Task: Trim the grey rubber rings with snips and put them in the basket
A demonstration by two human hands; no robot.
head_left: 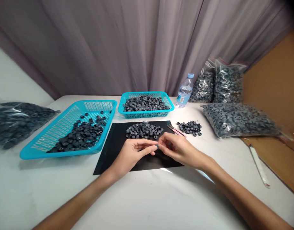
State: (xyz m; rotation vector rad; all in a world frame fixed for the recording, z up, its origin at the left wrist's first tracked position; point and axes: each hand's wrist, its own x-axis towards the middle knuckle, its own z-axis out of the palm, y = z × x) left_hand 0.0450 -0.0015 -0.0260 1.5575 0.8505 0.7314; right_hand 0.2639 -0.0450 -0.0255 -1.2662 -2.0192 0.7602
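Note:
My left hand (136, 152) and my right hand (177, 146) meet over a black sheet (113, 150), fingertips pinched together. Between them is a small dark grey piece (157, 146), mostly covered by the fingers; it looks like the short ring-shaped pieces around it. Just beyond my hands, a pile of these dark grey ring-shaped pieces (143, 129) lies on the sheet. Pink-handled snips (177, 130) rest by the sheet's right edge, beside a smaller pile of the pieces (190, 127) on the white table.
Two blue plastic baskets, one at left (65, 110) and one at back (144, 114), contain more pieces. Filled clear bags stand or lie at right (240, 119) and far left (19, 123). A water bottle (185, 91) stands behind; a white-handled tool (259, 164) lies right, near cardboard (269, 150).

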